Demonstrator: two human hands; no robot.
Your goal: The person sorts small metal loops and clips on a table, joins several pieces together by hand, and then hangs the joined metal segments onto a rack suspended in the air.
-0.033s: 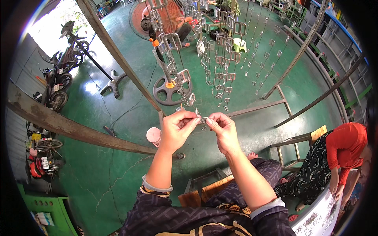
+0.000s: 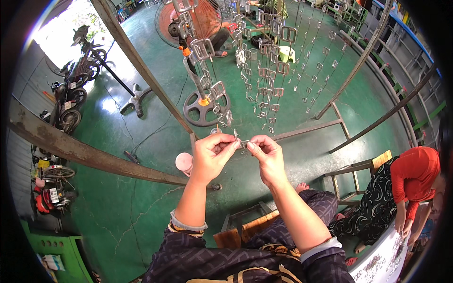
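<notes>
Both my hands are raised in front of me, fingertips nearly meeting. My left hand (image 2: 213, 155) and my right hand (image 2: 267, 154) each pinch an end of a small metal buckle piece (image 2: 240, 141) held between thumbs and forefingers. It sits at the bottom of a hanging chain of square metal buckles (image 2: 218, 90). More buckle chains (image 2: 266, 70) dangle from above, just beyond my hands. Its exact shape is too small to tell.
A rusty steel beam (image 2: 71, 146) and slanted frame bars (image 2: 141, 66) cross the left side. A pink cup (image 2: 184, 162) stands on the green floor, with a standing fan (image 2: 188, 21) behind. A person in red (image 2: 415, 179) bends over a table at right. Bikes (image 2: 66, 104) are parked at left.
</notes>
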